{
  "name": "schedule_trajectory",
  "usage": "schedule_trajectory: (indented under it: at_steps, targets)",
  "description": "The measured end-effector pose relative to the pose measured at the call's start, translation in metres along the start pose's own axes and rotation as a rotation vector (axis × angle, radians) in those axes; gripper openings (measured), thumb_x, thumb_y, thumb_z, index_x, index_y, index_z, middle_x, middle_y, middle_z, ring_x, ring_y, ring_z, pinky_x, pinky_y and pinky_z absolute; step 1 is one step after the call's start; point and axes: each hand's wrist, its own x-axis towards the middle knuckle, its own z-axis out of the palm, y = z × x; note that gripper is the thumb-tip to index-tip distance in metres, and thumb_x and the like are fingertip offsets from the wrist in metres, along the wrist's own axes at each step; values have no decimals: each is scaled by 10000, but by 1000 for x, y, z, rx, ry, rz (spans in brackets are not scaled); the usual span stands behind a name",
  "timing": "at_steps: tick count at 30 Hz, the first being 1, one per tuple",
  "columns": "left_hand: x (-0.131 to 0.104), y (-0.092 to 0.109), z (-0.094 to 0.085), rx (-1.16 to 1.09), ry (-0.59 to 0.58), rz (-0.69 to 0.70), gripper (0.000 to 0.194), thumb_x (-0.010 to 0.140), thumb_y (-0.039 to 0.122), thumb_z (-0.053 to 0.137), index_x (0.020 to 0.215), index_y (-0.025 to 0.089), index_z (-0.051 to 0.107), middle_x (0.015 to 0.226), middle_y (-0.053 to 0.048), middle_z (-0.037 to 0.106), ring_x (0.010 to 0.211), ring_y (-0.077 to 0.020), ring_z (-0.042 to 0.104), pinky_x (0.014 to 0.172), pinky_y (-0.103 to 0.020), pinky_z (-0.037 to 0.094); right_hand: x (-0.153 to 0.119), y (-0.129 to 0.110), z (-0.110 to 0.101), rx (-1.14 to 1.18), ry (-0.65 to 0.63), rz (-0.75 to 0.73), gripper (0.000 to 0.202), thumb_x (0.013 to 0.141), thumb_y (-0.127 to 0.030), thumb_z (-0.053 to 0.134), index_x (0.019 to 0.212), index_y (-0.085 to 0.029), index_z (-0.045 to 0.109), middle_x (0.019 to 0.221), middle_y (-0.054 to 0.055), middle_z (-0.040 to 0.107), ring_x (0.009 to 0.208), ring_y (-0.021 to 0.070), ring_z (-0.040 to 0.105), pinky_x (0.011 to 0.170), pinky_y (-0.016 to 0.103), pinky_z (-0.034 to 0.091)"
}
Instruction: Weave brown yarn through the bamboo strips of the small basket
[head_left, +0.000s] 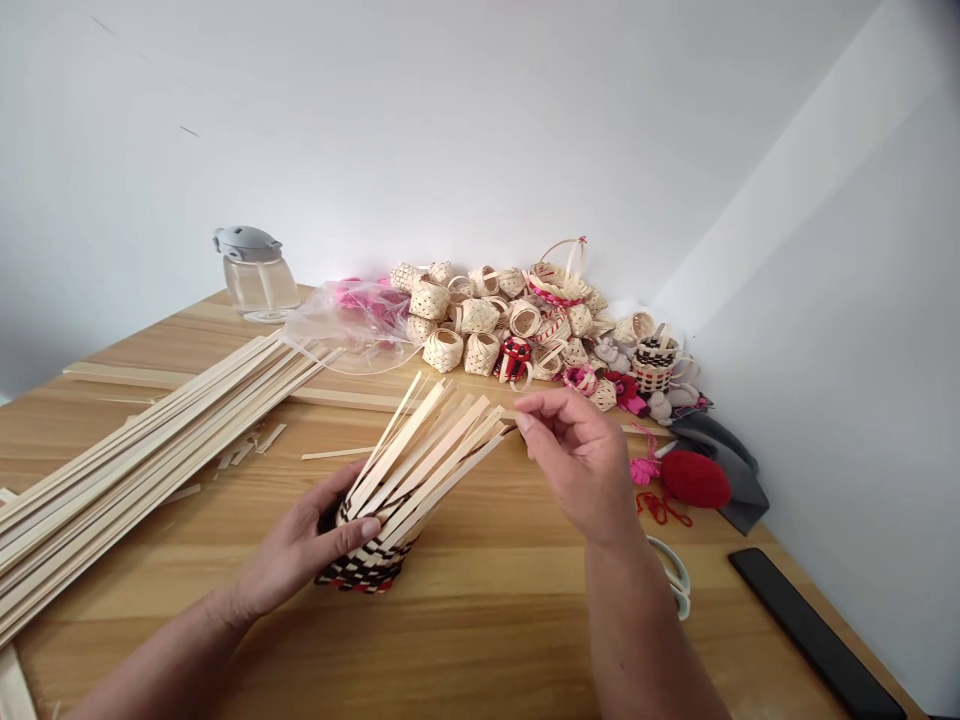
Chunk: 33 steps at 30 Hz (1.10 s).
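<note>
A small basket point(366, 568), woven in a black and cream check with some red at its base, is tilted above the table. Its upright pale wooden strips point(431, 450) fan out long and unwoven toward the upper right. My left hand point(319, 545) is wrapped around the basket's side, thumb across the front near the top of the weave. Beyond the strip tips, my right hand point(576, 462) is closed in a pinch on a thin dark strand point(508, 428), which runs back among the strips to the weave. Fingertips hide the strand's end.
Long wooden strips point(172, 450) lie in a stack at left, with offcuts beside it. A lidded water bottle point(259, 280), a plastic bag point(345, 325) and a heap of small baskets point(480, 315) stand behind. At right are red yarn point(696, 479), scissors point(679, 580) and a black bar point(810, 630).
</note>
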Motion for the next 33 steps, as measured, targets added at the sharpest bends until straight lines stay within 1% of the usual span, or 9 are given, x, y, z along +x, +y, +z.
schedule_trajectory:
  at_steps: [4, 7, 13, 17, 20, 23, 26, 29, 33]
  targets:
    - [-2, 6, 4, 1, 6, -3, 749, 726, 520, 808, 1394, 244, 612, 1339, -80, 699, 1248, -372, 616, 1074, -424, 500, -1, -5, 2, 3, 17, -16, 41, 895, -199, 692, 929, -194, 714, 690, -31, 619, 597, 92, 506, 541, 222, 411]
    - [-1, 5, 3, 10, -4, 8, 749, 743, 518, 797, 1410, 241, 597, 1340, -86, 698, 1235, -369, 628, 1073, -436, 504, -2, -5, 4, -4, 36, -44, 38, 895, -193, 695, 924, -196, 720, 711, -22, 635, 607, 95, 506, 545, 227, 409]
    - [2, -4, -5, 76, -122, 35, 743, 807, 490, 756, 1473, 250, 530, 1414, -99, 641, 1282, -376, 589, 1087, -455, 497, 1, 1, 4, -11, 58, -29, 47, 890, -189, 691, 926, -180, 719, 708, -21, 630, 609, 97, 511, 552, 226, 418]
    - [1, -5, -6, 80, -116, 28, 739, 818, 487, 748, 1478, 243, 525, 1440, -110, 619, 1315, -388, 559, 1125, -485, 455, 1, -1, 4, 5, 53, -43, 54, 892, -178, 680, 934, -178, 715, 723, -19, 640, 623, 96, 526, 563, 220, 432]
    - [1, -6, -7, 63, -126, 14, 703, 812, 473, 759, 1448, 251, 559, 1439, -110, 621, 1323, -390, 555, 1133, -490, 444, -2, -6, 5, 17, 46, -77, 60, 893, -170, 678, 935, -186, 717, 774, -4, 668, 661, 106, 557, 585, 229, 447]
    - [1, -6, -7, 51, -107, 0, 699, 781, 476, 787, 1414, 252, 593, 1431, -109, 628, 1323, -397, 554, 1134, -498, 440, -5, -12, 5, 2, 51, -90, 61, 894, -174, 679, 933, -195, 721, 784, 3, 672, 659, 116, 549, 570, 245, 430]
    - [1, -5, -6, 39, -83, -15, 749, 754, 493, 803, 1421, 230, 586, 1424, -121, 632, 1338, -404, 539, 1138, -505, 433, -8, -16, 5, -28, 37, -82, 75, 902, -177, 666, 937, -204, 726, 789, 9, 663, 663, 122, 537, 555, 250, 407]
    - [1, -4, -5, 29, -106, -27, 736, 784, 501, 778, 1434, 229, 569, 1442, -117, 618, 1356, -388, 527, 1142, -486, 432, -9, -18, 3, -77, 29, -72, 97, 902, -162, 649, 932, -208, 729, 793, 12, 658, 684, 128, 543, 553, 246, 402]
    - [1, -4, -6, 10, -120, -40, 732, 803, 499, 763, 1451, 237, 546, 1472, -115, 592, 1365, -386, 518, 1157, -491, 412, -9, -18, 1, -102, 7, -40, 114, 902, -151, 634, 942, -205, 725, 772, 1, 655, 660, 118, 537, 549, 233, 411]
